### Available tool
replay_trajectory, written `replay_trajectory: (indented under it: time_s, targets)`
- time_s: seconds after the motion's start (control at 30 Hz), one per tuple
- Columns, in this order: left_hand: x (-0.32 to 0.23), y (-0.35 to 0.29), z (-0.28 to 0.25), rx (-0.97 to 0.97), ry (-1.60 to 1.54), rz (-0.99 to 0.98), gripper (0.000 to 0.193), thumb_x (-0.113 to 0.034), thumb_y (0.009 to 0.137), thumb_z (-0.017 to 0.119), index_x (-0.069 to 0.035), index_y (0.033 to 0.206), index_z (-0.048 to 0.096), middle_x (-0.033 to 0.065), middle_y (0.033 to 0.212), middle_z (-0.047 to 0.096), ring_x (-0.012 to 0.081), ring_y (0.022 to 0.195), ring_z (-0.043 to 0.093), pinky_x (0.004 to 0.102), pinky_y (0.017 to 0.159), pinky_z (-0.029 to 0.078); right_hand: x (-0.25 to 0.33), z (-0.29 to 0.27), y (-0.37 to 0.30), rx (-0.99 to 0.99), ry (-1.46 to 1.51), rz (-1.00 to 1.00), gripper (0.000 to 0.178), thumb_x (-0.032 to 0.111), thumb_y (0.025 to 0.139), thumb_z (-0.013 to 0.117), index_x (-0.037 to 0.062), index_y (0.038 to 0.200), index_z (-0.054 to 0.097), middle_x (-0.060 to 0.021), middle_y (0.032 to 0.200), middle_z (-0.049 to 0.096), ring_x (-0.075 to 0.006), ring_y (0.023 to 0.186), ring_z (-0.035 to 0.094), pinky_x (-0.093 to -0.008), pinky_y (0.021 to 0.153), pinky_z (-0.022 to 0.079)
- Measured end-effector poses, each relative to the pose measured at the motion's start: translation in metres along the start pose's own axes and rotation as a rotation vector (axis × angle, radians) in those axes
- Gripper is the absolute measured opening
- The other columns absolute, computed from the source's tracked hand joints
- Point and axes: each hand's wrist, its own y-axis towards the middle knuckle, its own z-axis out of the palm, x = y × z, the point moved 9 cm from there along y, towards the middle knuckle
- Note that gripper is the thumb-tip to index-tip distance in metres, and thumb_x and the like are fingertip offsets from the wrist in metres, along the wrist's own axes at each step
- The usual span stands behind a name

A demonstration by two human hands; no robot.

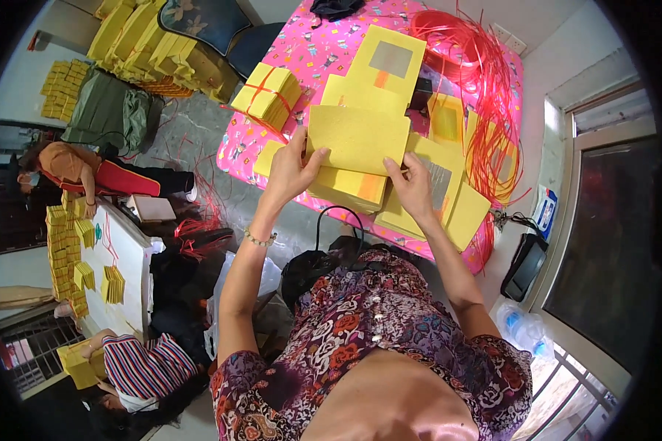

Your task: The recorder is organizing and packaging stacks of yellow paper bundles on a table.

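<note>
A plain yellow sheet of joss paper (pixel 358 140) is held out flat over the table, tilted a little. My left hand (pixel 296 165) grips its left edge, thumb on top. At the lower right corner my right hand (pixel 410 182) pinches the same paper; whether it is one sheet or several I cannot tell. Just below it sits a thick yellow paper stack (pixel 346 189). Beyond it lies more joss paper with a silver foil patch (pixel 390 60). Other foil-patched sheets (pixel 438 176) spread beside my right hand. A yellow bundle tied with red strip (pixel 268 95) stands at the left.
Loose red plastic strapping (pixel 463 51) piles on the pink patterned tablecloth (pixel 320 51). Yellow bundles (pixel 129 37) are heaped behind a dark chair (pixel 202 22). Left, two people work at a white table (pixel 118 246) with yellow stacks. A window (pixel 603 198) borders the right.
</note>
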Motion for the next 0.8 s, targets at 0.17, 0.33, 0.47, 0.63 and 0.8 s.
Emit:
replay_trajectory:
  time_s: [0.17,0.33,0.47,0.63,0.8]
  targets:
    - [0.009,0.003,0.003,-0.037,0.089,-0.077,0.042,-0.022,0.088,0.066,0.000,0.120,0.050,0.0216,0.082,0.067,0.0387,0.075,0.067,0.0448,0.065,0.051,0.003,0.001,0.003,-0.051,-0.104,0.020,0.027,0.024,0.093,0.068,-0.0025,0.095,0.065,-0.0063,0.076,0.050,-0.0135,0.064,0.049,-0.0300,0.057,0.039]
    - [0.011,0.000,0.003,-0.099,0.141,-0.087,0.042,-0.017,0.088,0.069,0.000,0.120,0.049,0.0148,0.084,0.068,0.0259,0.077,0.070,0.0360,0.067,0.053,-0.007,0.004,0.001,-0.058,-0.037,0.159,0.029,0.026,0.091,0.070,-0.0002,0.085,0.060,-0.0029,0.068,0.052,-0.0094,0.058,0.047,-0.0289,0.052,0.036]
    - [0.006,-0.005,0.004,-0.142,0.090,-0.102,0.057,-0.013,0.086,0.068,-0.003,0.133,0.037,0.0206,0.082,0.065,0.0397,0.074,0.067,0.0448,0.064,0.051,-0.016,0.006,-0.001,-0.039,-0.040,0.246,0.030,0.028,0.090,0.071,0.0027,0.079,0.058,-0.0002,0.057,0.050,-0.0079,0.052,0.043,-0.0291,0.048,0.034]
    - [0.002,-0.009,0.004,-0.162,0.151,-0.148,0.059,-0.012,0.089,0.066,-0.008,0.138,0.034,0.0154,0.083,0.064,0.0289,0.070,0.068,0.0393,0.060,0.051,-0.018,0.006,-0.001,-0.043,-0.092,0.272,0.034,0.028,0.088,0.072,0.0023,0.074,0.055,-0.0013,0.054,0.047,-0.0090,0.050,0.041,-0.0302,0.047,0.033]
    - [0.008,-0.007,0.009,-0.163,0.211,-0.117,0.057,-0.011,0.090,0.065,-0.009,0.139,0.034,0.0164,0.084,0.065,0.0320,0.068,0.067,0.0416,0.058,0.049,-0.013,0.006,-0.001,-0.063,-0.147,0.255,0.034,0.026,0.088,0.072,0.0018,0.073,0.053,-0.0028,0.053,0.045,-0.0099,0.049,0.041,-0.0317,0.046,0.033]
